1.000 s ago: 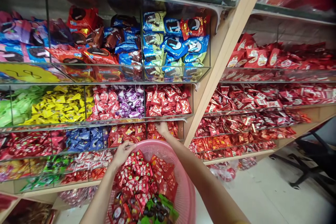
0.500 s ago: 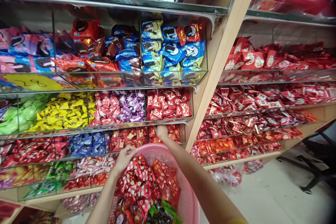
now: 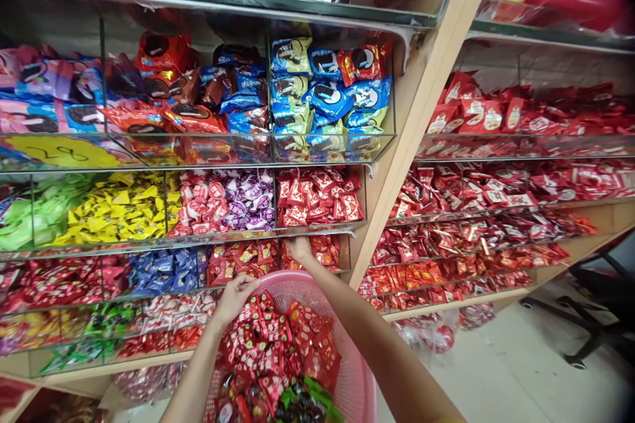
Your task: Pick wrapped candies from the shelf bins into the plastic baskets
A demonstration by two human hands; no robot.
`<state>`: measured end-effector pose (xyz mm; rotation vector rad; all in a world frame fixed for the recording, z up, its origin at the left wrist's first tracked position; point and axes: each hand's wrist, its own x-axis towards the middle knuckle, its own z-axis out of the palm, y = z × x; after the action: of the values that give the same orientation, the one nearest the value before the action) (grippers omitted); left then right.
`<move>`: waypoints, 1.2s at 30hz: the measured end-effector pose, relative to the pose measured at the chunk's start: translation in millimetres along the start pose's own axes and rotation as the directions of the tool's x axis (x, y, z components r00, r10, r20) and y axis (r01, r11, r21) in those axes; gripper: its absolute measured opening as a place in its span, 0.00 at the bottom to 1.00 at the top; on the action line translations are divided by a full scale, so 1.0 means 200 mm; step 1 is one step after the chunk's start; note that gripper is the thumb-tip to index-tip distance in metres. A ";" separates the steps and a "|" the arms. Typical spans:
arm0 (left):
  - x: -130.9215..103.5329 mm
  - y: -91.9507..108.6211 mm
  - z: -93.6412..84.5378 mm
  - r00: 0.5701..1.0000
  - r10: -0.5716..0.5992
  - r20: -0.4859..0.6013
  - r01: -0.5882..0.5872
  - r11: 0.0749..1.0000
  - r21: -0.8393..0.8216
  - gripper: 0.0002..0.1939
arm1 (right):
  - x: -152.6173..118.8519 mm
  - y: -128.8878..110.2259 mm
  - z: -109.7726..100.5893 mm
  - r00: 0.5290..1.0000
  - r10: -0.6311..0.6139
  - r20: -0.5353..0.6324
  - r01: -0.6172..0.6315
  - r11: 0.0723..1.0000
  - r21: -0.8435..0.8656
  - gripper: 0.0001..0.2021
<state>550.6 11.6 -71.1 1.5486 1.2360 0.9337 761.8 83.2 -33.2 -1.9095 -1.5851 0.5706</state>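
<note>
Nearest you, dark sweets with green wrappers (image 3: 322, 398) lie at the near side of the pink basket (image 3: 361, 370), with red packets (image 3: 262, 337) heaped beyond them. That load needs steady support, so hold the basket level and close beneath your reach. Your left hand (image 3: 238, 299) has its fingers closed narrowly on the far left rim; a firm, even pinch there should stop the rim tipping.

Farther on, your right hand (image 3: 299, 250) is at the left end of the bin of red sweets (image 3: 326, 252), just past the far rim. Its fingertips are hidden, so whether they are wide, narrow or holding a sweet, you cannot tell. Work low and flat: the glass shelf (image 3: 317, 231) sits close above your knuckles, and a high wrist could knock it. Gather with curled fingers, and draw back gently over the rim.
</note>
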 end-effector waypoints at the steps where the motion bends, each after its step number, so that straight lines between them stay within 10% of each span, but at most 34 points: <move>1: 0.00 0.00 0.00 1.000 0.000 -0.004 0.000 1.000 0.002 0.17 | -0.01 0.00 0.00 1.000 -0.011 0.004 0.011 0.999 0.052 0.11; 11: 0.00 0.02 0.00 0.999 0.029 -0.025 -0.029 1.000 0.003 0.18 | -0.28 0.13 -0.23 0.988 -0.153 -0.003 0.139 0.887 0.439 0.07; 14: 0.00 0.01 0.00 0.999 0.034 -0.025 -0.034 0.999 0.007 0.17 | -0.48 0.21 -0.33 0.903 -0.415 -0.107 0.409 0.758 0.509 0.05; 19: 0.00 0.00 0.01 0.999 0.026 -0.022 -0.026 1.000 0.000 0.17 | -0.77 0.28 -0.45 0.827 -0.518 -0.221 0.553 0.675 0.489 0.05; 29: 0.01 -0.02 0.01 0.998 0.037 -0.041 -0.036 0.999 0.020 0.19 | -1.00 0.31 -0.48 0.867 -0.423 -0.265 0.498 0.708 0.500 0.07; 36: 0.02 -0.05 0.00 0.999 0.028 -0.042 -0.028 1.000 -0.004 0.20 | -0.94 0.32 -0.43 0.891 -0.453 0.035 0.401 0.819 0.410 0.10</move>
<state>549.5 16.9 -80.1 1.5540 1.2435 0.9909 826.8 -122.7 -21.0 -1.1866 -1.7539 0.7585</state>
